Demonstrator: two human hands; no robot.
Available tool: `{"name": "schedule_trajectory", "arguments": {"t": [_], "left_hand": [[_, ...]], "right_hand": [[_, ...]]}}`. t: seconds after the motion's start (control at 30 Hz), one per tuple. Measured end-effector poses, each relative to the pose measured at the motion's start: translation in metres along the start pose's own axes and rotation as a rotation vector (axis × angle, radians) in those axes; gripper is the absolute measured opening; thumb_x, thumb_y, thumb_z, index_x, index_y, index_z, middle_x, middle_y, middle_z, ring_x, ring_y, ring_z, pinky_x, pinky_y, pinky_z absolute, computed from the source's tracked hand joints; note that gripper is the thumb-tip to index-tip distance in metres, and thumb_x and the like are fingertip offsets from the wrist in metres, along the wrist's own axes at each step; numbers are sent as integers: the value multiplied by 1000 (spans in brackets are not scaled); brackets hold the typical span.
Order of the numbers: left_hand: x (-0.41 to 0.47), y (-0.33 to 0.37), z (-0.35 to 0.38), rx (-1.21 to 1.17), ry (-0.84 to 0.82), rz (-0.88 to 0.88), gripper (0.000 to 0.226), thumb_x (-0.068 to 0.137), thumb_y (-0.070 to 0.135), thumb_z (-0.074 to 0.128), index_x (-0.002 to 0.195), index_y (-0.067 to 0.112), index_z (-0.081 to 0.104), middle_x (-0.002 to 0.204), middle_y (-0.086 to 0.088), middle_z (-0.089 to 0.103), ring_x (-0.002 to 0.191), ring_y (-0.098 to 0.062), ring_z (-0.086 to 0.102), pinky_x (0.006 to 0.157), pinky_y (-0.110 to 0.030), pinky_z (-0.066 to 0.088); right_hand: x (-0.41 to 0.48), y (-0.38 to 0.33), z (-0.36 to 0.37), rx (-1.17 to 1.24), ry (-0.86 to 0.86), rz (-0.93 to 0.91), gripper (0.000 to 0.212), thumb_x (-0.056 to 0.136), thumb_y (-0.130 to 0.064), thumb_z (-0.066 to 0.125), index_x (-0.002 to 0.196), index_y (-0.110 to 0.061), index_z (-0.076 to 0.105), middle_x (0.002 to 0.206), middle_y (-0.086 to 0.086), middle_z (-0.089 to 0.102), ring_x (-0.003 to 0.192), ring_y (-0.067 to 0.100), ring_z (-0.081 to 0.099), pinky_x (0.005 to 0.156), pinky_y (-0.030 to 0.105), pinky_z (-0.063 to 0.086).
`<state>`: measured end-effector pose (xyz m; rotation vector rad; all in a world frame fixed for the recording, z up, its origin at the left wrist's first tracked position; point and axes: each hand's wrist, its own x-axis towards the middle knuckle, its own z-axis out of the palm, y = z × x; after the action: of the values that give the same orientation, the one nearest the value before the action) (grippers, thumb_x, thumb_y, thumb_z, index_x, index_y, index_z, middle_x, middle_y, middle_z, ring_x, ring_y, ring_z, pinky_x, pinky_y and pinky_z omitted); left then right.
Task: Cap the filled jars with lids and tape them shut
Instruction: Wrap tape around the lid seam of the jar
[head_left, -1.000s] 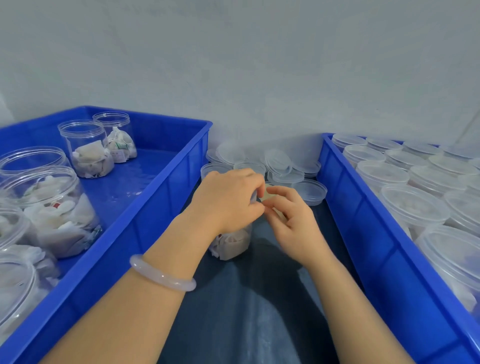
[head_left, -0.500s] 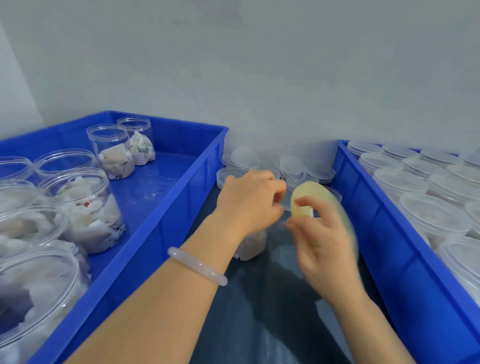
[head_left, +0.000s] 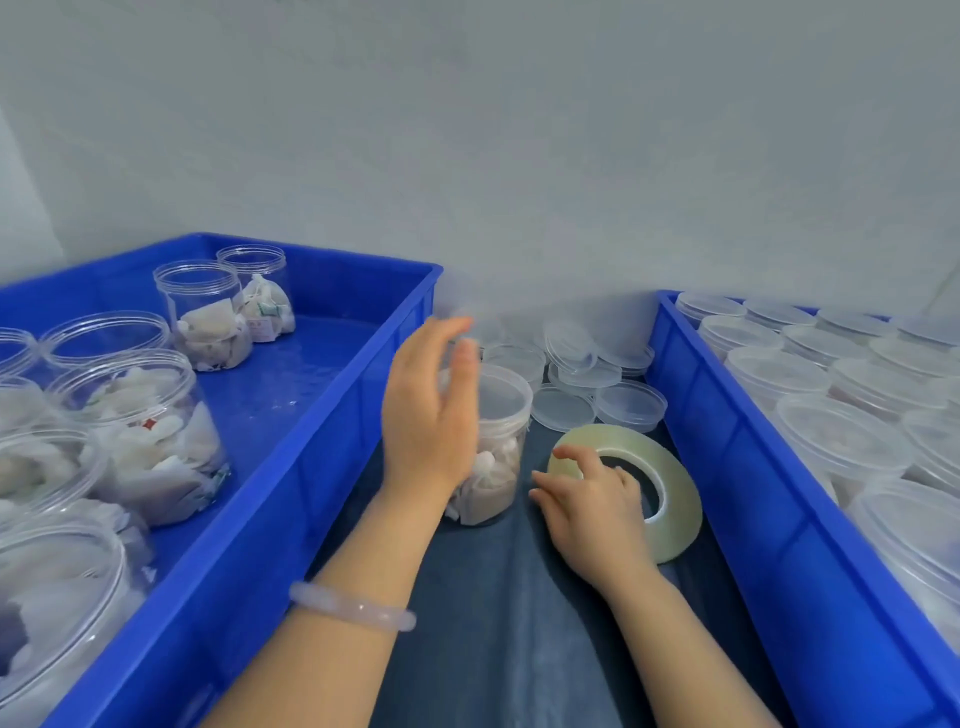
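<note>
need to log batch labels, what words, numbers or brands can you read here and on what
No text is legible.
Packets in the far jar, left bin: red and green print, too blurred to read.
Packet in the large jar: red mark, too blurred.
Tape roll, loose lids, capped jar: no print visible.
</note>
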<state>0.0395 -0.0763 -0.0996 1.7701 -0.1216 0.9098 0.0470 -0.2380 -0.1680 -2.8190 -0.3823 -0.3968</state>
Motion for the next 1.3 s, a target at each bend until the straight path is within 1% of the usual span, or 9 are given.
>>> {"name": "schedule_trajectory", "arguments": {"t": [0.1, 0.23, 0.33, 0.4, 0.6, 0.87, 1.03, 1.17, 1.3], "left_hand": [[-7, -19, 4, -248, 51, -387, 36, 102, 38, 36, 130, 23, 51, 134, 11, 53, 119, 6, 47, 99, -11, 35], [-9, -37, 11, -322, -80, -509, 52, 98, 50, 32, 123, 14, 60, 122, -2, 64, 113, -12, 58, 99, -32, 44], [-9, -41, 15, -362, -49, -553, 63, 82, 58, 30, 106, 15, 68, 107, -2, 69, 104, -15, 62, 94, -34, 47], [-8, -43, 16, -348, -30, -553, 63, 81, 58, 27, 101, 16, 70, 104, -1, 70, 102, -15, 63, 89, -32, 48], [-10, -47, 20, -364, 9, -537, 67, 82, 58, 25, 103, 13, 70, 103, -1, 71, 101, -13, 64, 88, -29, 47], [-10, -49, 22, -367, 11, -520, 68, 83, 56, 23, 102, 10, 70, 103, -3, 71, 99, -13, 64, 81, -23, 46], [-10, -51, 21, -355, 29, -489, 65, 84, 53, 24, 97, 12, 73, 97, 0, 73, 94, -10, 66, 78, -21, 45], [-9, -52, 21, -362, 39, -489, 62, 83, 51, 25, 92, 13, 73, 95, -2, 73, 94, -13, 66, 81, -26, 47], [-7, -53, 22, -390, 20, -482, 61, 83, 48, 25, 93, 9, 72, 97, -7, 73, 96, -18, 66, 85, -30, 49]], "right_hand": [[4, 2, 4, -67, -9, 41, 33, 96, -43, 43, 127, -41, 55, 144, -9, 38, 118, 23, 49, 103, 36, 22], [8, 1, 5, -95, -19, 83, 63, 93, -46, 48, 149, -35, 21, 134, -10, 51, 142, 34, 19, 113, 50, 5], [10, -4, -4, 495, 188, -40, 40, 88, -20, 66, 127, -26, 58, 119, -6, 63, 131, 16, 41, 110, 30, 27], [13, -12, -11, 935, 238, -33, 32, 84, -5, 68, 103, -32, 66, 108, -5, 68, 97, -1, 59, 84, 18, 45], [21, -27, -12, 1324, 322, 33, 30, 75, 8, 71, 81, -21, 75, 92, -6, 72, 88, 2, 67, 75, 13, 50], [24, -25, -13, 1238, 302, 16, 14, 85, 6, 62, 78, -5, 66, 94, -2, 71, 89, 14, 66, 84, 39, 54], [20, -19, -24, 1132, 104, -74, 22, 94, 2, 49, 78, -13, 55, 115, 6, 60, 108, 19, 58, 98, 49, 45], [18, -8, -38, 1096, -38, -140, 22, 96, 0, 46, 80, -14, 53, 117, -2, 61, 110, 15, 59, 94, 39, 52], [18, -18, -35, 1084, 69, -122, 24, 98, 0, 42, 83, -17, 50, 105, -7, 62, 96, 10, 61, 79, 22, 54]]}}
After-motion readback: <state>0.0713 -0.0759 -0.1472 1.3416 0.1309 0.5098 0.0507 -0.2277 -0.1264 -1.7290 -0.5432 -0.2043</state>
